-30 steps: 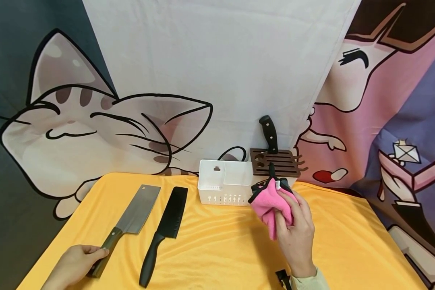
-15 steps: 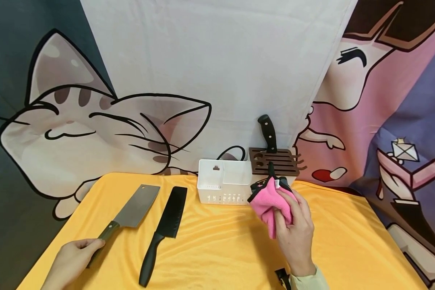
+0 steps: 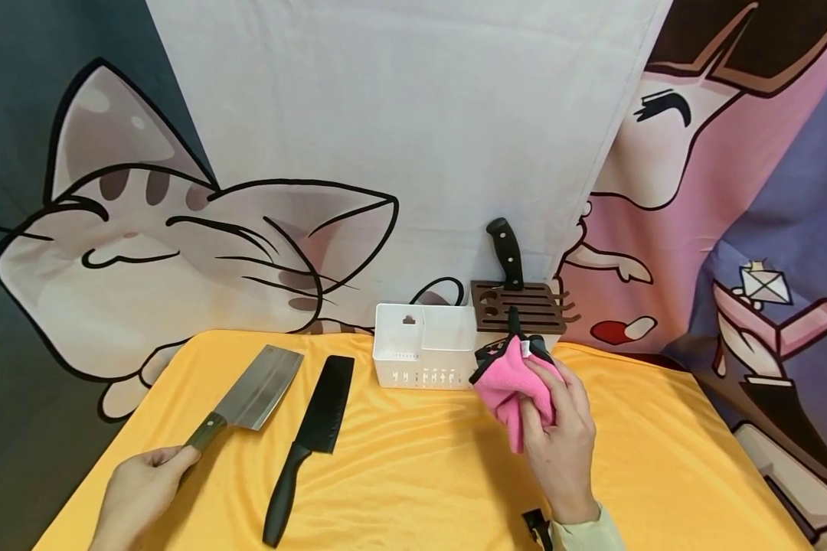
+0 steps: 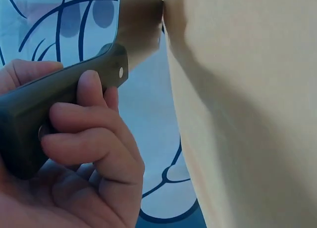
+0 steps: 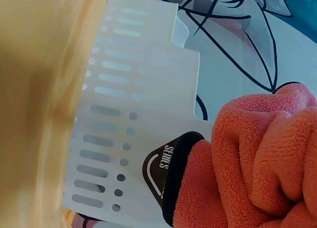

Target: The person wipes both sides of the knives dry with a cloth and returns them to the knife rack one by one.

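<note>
My left hand grips the green handle of a cleaver, its fingers curled round it in the left wrist view. The cleaver's broad steel blade points up and away, tilted over the yellow cloth. Beside it lies a black knife with a black handle. At the right, my right hand holds a bunched pink towel with black edging in front of the knife holder. In the right wrist view the towel looks orange and hides that hand's fingers.
A white slotted holder with a brown slatted top stands at the back. One black-handled knife is upright in it. Brown hooks stick out at its right side. A printed curtain hangs behind the table.
My left hand has tightened round the cleaver's handle and raised it, the blade now tilting and catching light differently. The right hand and towel stay almost where they were.
</note>
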